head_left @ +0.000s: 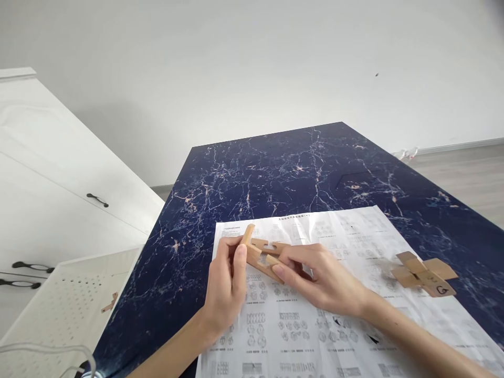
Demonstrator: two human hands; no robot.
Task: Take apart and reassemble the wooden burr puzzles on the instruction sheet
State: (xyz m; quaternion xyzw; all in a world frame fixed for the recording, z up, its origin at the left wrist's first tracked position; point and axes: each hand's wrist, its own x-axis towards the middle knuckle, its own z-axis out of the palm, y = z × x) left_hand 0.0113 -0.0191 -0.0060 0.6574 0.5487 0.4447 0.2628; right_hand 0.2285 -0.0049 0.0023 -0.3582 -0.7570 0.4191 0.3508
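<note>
Several notched wooden puzzle pieces are between my hands, just above or on the printed sheet (311,310). My left hand (226,278) pinches a short wooden stick (248,234) that points up, where it meets a notched wooden bar (254,254). The fingers of my right hand (323,278) are closed on the right end of the notched pieces. Behind them shows another notched wooden piece (279,248), its right end covered by my right fingers. Whether the pieces are interlocked or only touching, I cannot tell.
A cross-shaped cluster of wooden pieces (427,274) with dark markings lies on the sheet's right side. Under the sheet is a dark blue marbled table (252,173). At left are a white cabinet (59,184), a perforated white surface (79,294) with a small wooden piece (110,303), and a cable (51,347).
</note>
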